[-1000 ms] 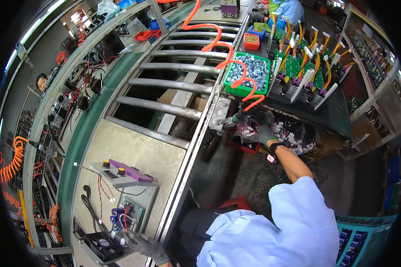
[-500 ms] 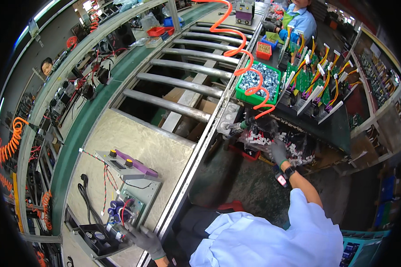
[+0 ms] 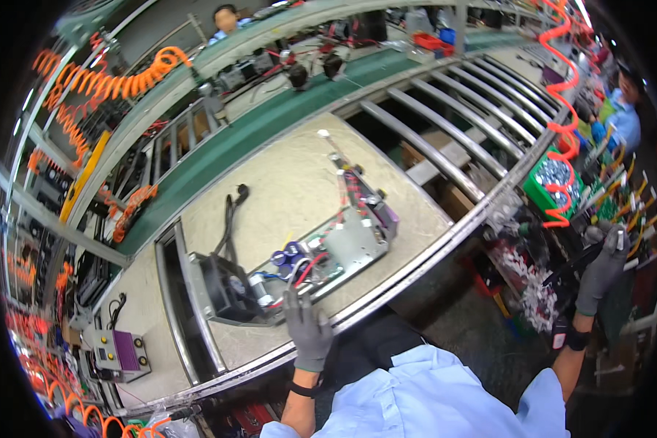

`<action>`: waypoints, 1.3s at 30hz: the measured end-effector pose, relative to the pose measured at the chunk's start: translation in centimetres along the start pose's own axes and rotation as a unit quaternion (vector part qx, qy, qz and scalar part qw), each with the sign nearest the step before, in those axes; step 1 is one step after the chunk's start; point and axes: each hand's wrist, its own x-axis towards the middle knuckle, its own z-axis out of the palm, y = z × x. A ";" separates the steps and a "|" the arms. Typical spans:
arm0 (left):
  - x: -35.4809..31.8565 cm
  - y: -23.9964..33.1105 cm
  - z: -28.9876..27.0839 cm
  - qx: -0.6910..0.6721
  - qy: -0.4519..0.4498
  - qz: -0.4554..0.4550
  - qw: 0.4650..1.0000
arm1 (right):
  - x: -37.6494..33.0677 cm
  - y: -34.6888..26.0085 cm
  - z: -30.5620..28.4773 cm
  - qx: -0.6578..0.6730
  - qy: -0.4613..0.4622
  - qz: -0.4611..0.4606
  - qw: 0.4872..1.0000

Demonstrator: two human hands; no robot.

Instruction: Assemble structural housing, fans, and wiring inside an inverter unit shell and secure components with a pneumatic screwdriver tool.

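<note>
My left hand (image 3: 308, 334), in a grey glove, rests at the near edge of an opened metal device chassis (image 3: 352, 244). Its fingers are stretched out beside red and white wires and hold nothing. A black fan (image 3: 230, 286) sits at the chassis's left end, purple-topped capacitors (image 3: 287, 257) and a circuit board near its middle. Off to the right, my gloved right hand (image 3: 602, 274) is closed around a black cable (image 3: 573, 264); a small white connector (image 3: 620, 238) shows at the fingertips. The hand is raised beside a heap of white connectors (image 3: 529, 296).
The chassis lies on a pale board (image 3: 285, 186) on a roller conveyor (image 3: 445, 160). A green bin (image 3: 544, 191) of small metal parts stands at right, crossed by a coiled orange hose (image 3: 562, 95). Another purple-faced device (image 3: 124, 354) sits at lower left. Co-workers are beyond.
The view has swung left. My right hand has come up out of the connector heap, now with a black cable in it. My left hand remains at the chassis's near edge.
</note>
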 end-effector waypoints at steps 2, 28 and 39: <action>0.3 0.1 -0.4 -0.005 -0.003 -0.005 1.000 | 1.2 -1.7 3.4 -0.102 0.009 -0.023 0.994; 0.4 -1.4 -0.4 -0.020 0.060 -0.143 0.988 | -26.3 -2.8 53.3 -0.444 -0.804 -0.274 0.286; 0.5 -1.4 -0.6 -0.042 0.033 -0.146 0.988 | -26.0 -2.0 52.5 -0.384 -0.855 -0.270 0.220</action>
